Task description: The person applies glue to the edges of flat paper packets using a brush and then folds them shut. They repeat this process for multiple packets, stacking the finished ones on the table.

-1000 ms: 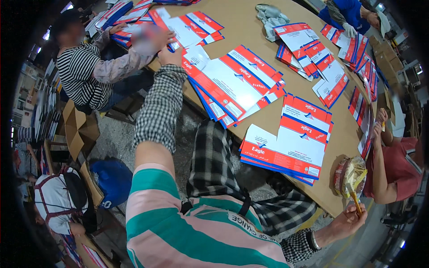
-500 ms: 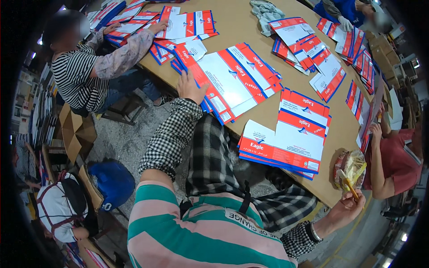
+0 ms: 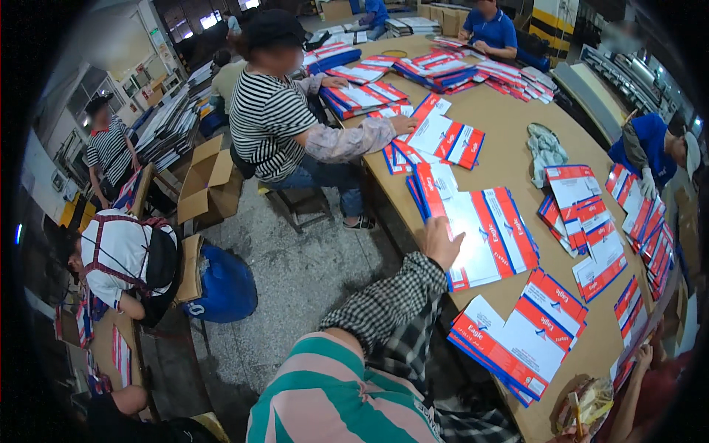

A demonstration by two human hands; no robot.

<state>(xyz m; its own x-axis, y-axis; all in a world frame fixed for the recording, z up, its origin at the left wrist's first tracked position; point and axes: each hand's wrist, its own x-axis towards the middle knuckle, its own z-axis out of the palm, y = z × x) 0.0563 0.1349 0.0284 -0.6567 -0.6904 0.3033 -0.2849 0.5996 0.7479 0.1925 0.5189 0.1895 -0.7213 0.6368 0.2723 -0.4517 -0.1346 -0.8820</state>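
Rests bare left hand [image 3: 442, 245] with fingers spread, gripping nothing, on left edge of red-white-blue flat cardboard stack [image 3: 502, 236] on brown table [image 3: 509, 161], after drawing back from far corner; likely steadies it. Shows right hand [image 3: 570, 438] barely, at lower rim by slim tan stick [image 3: 574, 407]; cannot tell grip.

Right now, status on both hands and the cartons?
Left hand spread at flat carton stack's near edge. Right hand nearly cut off below, by brush, grip unclear. Nothing seen blocking left hand.
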